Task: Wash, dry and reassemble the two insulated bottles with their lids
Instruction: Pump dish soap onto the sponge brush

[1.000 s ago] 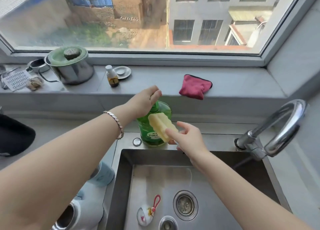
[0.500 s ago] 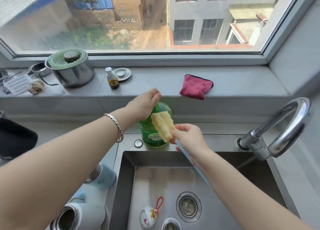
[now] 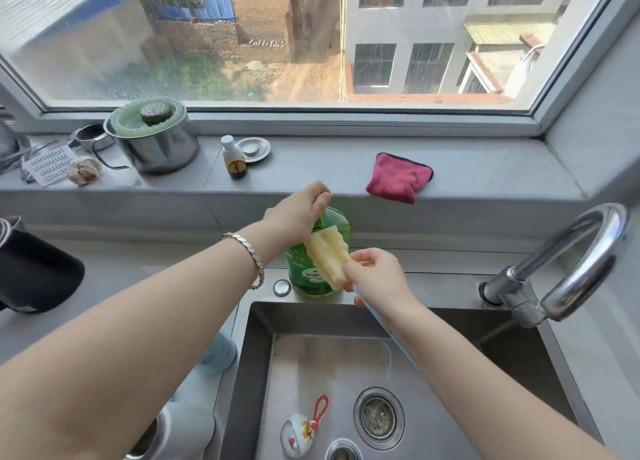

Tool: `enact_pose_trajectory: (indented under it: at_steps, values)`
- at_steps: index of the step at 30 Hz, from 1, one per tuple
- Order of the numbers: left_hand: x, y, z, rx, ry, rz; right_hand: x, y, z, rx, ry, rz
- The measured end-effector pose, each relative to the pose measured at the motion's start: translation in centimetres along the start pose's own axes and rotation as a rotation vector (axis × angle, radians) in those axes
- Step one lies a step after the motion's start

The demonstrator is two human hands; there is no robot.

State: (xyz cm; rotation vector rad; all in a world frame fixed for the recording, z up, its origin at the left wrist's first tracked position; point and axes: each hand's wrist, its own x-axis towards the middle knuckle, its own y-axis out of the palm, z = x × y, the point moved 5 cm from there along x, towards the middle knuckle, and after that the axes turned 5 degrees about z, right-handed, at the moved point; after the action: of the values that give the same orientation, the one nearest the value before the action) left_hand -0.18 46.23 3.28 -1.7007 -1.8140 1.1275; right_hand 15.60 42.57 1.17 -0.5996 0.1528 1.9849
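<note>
My left hand curls over the pump top of a green dish-soap bottle that stands behind the sink. My right hand holds a bottle brush with a yellow sponge head and a blue handle, the sponge right under the pump. A white insulated bottle lies open-mouthed on the counter at bottom left, half hidden by my left arm. A pale blue bottle lies beyond it, mostly hidden. A white lid with a red loop lies in the steel sink.
A chrome tap arches over the sink's right side. On the windowsill sit a pink cloth, a steel pot with a green lid, a small dropper bottle and a metal disc. A black object lies at far left.
My right hand has shifted its grip on the brush from fingertips to a fuller hold, keeping the sponge under the pump. My left hand stays on the pump top.
</note>
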Motion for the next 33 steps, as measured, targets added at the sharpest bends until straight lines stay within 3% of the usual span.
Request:
enact_pose_trajectory:
  at_steps: [5, 10, 16, 18, 20, 22, 29, 33]
  values:
    - [-0.3, -0.4, -0.3, -0.098, 0.009, -0.058, 0.1, -0.4, -0.1, 0.011, -0.01, -0.013]
    - [-0.8, 0.0, -0.5, 0.056, -0.043, -0.141, 0.3, 0.4, -0.7, -0.014, -0.015, 0.014]
    - [-1.7, -0.6, -0.9, 0.105, -0.062, -0.092, -0.4, -0.1, -1.1, -0.132, -0.092, -0.022]
    - [-2.8, -1.5, -1.5, 0.092, -0.004, -0.211, -1.3, -0.2, -1.5, -0.1, -0.107, 0.034]
    - [-5.9, -1.5, -1.7, -0.066, 0.047, -0.394, -2.2, -0.7, -2.6, -0.1, -0.098, 0.079]
    - [-10.0, 0.2, -1.0, -0.205, 0.074, -0.451, -3.2, -1.4, -4.6, -0.114, -0.066, 0.089]
    - [-22.8, 12.3, 6.8, -0.199, -0.219, 0.101, -7.5, -2.3, -12.3, -0.043, 0.126, 0.144]
    - [-27.5, 15.4, 8.3, -0.261, -0.298, 0.165, -9.2, -1.9, -14.9, -0.089, 0.138, 0.222]
